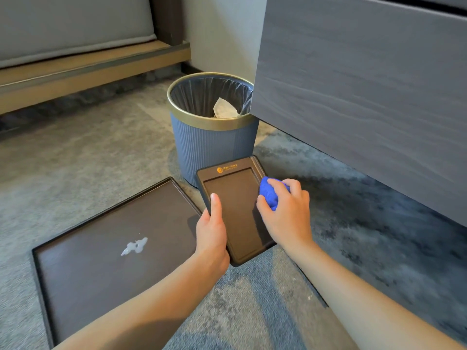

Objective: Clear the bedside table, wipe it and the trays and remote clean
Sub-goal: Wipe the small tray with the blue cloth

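Note:
A small dark brown tray (236, 198) with a gold logo at its far end is held above the carpet. My left hand (211, 231) grips its left edge, thumb lying on the tray's upper face. My right hand (285, 210) is shut on a bunched blue cloth (269, 193), pressed against the tray's right rim. A larger dark brown tray (101, 248) lies flat on the carpet to the left, with a white smear (134, 246) near its middle. No remote is in view.
A blue ribbed waste bin (212, 145) with a gold rim and black liner stands just beyond the small tray, crumpled white tissue inside. The grey wood-grain bedside table (366, 84) hangs over the right side. A bed base (75, 72) runs along the far left.

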